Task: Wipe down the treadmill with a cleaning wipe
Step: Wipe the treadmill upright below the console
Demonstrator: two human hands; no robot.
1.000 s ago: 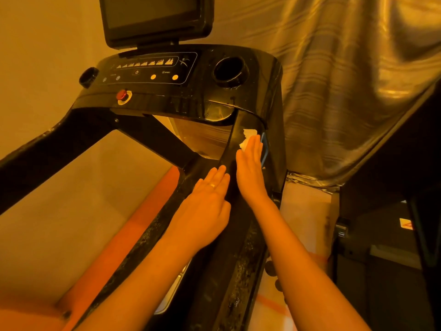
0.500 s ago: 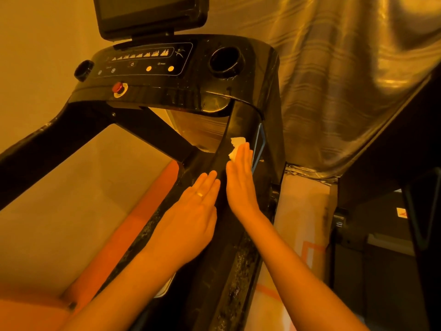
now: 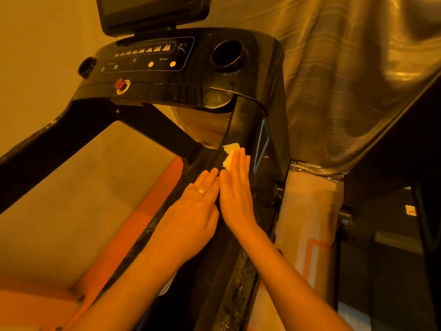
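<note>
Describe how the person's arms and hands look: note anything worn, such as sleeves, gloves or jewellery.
The left forearm and right forearm are bare as far as the frame shows: no sleeves, watches or bracelets. Neither left hand nor right hand is gloved. A plain shiny metal band ring sits on a left finger; no ring shows on the right.

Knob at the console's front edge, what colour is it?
Red knob on a yellowish ring, best seen in the head view under orange light.
</note>
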